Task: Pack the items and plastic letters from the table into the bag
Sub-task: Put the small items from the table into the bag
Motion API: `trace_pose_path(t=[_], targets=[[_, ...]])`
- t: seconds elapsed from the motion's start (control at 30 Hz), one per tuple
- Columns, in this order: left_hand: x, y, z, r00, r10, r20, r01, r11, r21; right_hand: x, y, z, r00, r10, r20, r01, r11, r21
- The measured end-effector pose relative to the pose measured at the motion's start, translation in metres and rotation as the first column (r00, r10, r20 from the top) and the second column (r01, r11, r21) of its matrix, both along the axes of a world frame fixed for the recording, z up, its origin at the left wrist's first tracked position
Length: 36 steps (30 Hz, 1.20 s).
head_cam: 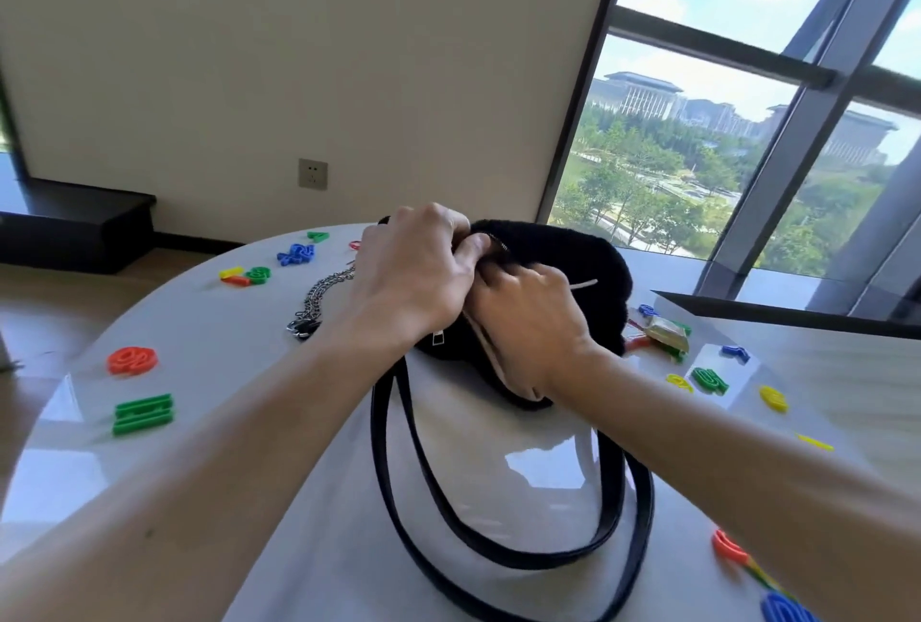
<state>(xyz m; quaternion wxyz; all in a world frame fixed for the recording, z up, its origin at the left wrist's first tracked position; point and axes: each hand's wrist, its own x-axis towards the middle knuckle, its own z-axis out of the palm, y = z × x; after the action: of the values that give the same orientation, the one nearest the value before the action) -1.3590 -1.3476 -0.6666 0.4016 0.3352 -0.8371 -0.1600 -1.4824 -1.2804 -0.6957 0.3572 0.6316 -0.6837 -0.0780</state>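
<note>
No readable brand anywhere; we only see a small white tag on the black fuzzy bag (563, 257), too small to read. The bag sits mid-table on the glossy white round table (209, 342), its long axis running from near left toward far right, mouth opened toward us with pale lining showing. Its black straps (398, 487) loop toward us across the tabletop. Left hand (413, 272) has fingers curled tight, pinching the bag's top edge by the zipper. Right hand (528, 322) is just beside it, fingers tucked into the opening; we cannot tell if they are closed on anything. A thin white cord (585, 283) pokes out above the right knuckles. A silver chain (319, 297) lies left of the bag. Plastic letters scattered around: an orange one (132, 360) and a green one (143, 413) at left, a blue cluster (296, 254) farther back, a green one (709, 379) and a yellow one (773, 398) at right. A small foil packet (668, 333) lies just right of the bag.
</note>
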Motion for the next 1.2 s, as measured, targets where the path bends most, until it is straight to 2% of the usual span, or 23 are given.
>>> trace_pose_path(t=[0.17, 0.27, 0.37, 0.53, 0.7, 0.8, 0.87, 0.93, 1.0, 1.07, 1.2], targets=[[-0.003, 0.003, -0.009, 0.996, 0.007, 0.085, -0.007, 1.0, 0.002, -0.017, -0.034, -0.014, 0.993, -0.057, 0.103, 0.048, 0.995, 0.084], [-0.004, 0.001, -0.016, 0.991, -0.001, 0.136, -0.002, 1.0, 0.023, -0.034, -0.038, -0.018, 0.969, -0.09, 0.229, 0.06, 0.989, 0.137], [-0.002, 0.002, -0.021, 0.98, 0.021, 0.2, -0.03, 0.999, 0.041, -0.037, -0.031, -0.019, 0.945, -0.145, 0.293, 0.084, 0.973, 0.213], [0.002, -0.008, -0.021, 0.956, -0.026, 0.294, -0.007, 0.994, 0.108, -0.022, 0.006, -0.028, 0.94, 0.042, 0.338, -0.084, 0.99, 0.111], [0.007, -0.007, -0.025, 0.885, -0.126, 0.447, 0.039, 0.979, 0.198, -0.013, 0.047, -0.038, 0.919, 0.158, 0.36, -0.222, 0.965, 0.143], [0.011, -0.005, -0.025, 0.874, -0.165, 0.456, 0.066, 0.972, 0.226, -0.02, 0.047, -0.037, 0.915, 0.024, 0.403, -0.107, 0.977, 0.184], [0.01, -0.003, -0.025, 0.872, -0.166, 0.46, 0.078, 0.976, 0.204, -0.028, 0.038, -0.033, 0.855, -0.137, 0.5, 0.011, 0.969, 0.247], [0.009, -0.003, -0.025, 0.87, -0.167, 0.464, 0.091, 0.979, 0.181, -0.033, 0.029, -0.028, 0.833, -0.196, 0.518, 0.038, 0.953, 0.3], [0.007, -0.002, -0.026, 0.863, -0.161, 0.479, 0.093, 0.982, 0.161, -0.033, 0.03, -0.017, 0.832, -0.188, 0.521, 0.003, 0.942, 0.335], [0.008, -0.001, -0.026, 0.852, -0.142, 0.504, 0.08, 0.986, 0.144, -0.034, 0.04, -0.001, 0.823, -0.11, 0.557, -0.076, 0.951, 0.3], [0.013, 0.0, -0.026, 0.867, -0.085, 0.49, 0.055, 0.996, 0.076, -0.048, 0.081, 0.038, 0.725, 0.059, 0.687, -0.15, 0.986, 0.074]])
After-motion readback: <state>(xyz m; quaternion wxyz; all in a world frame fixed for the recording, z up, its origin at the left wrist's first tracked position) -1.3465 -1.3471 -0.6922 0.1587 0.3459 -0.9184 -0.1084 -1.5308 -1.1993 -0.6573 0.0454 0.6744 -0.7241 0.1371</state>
